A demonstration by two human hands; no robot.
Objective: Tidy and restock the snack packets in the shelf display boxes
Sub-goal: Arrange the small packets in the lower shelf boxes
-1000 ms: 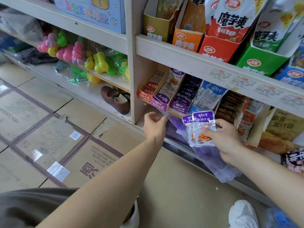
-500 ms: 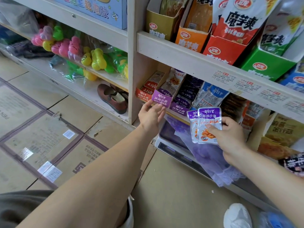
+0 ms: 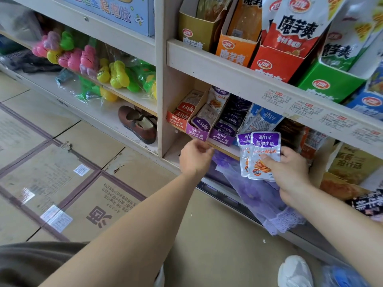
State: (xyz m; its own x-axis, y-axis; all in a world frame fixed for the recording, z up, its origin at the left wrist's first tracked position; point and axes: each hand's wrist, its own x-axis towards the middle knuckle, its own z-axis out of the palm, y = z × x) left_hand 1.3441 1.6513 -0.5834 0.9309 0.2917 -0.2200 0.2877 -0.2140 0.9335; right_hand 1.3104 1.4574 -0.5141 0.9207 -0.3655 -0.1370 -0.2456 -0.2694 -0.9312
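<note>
At the edge of the lower shelf (image 3: 228,151), the left hand (image 3: 195,157) hovers loosely curled, empty, just under the purple display box (image 3: 196,133) — the right hand (image 3: 290,168) pinches two snack packets (image 3: 264,154) upright, purple tops upward.

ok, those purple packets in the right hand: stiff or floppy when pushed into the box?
Probably semi-floppy: the purple packets are flat glossy pouches, and they stand fanned in the right hand's pinch without drooping. Likely light, since thumb and fingers alone carry them. The shiny film looks slippery, so they may slide apart.
</note>
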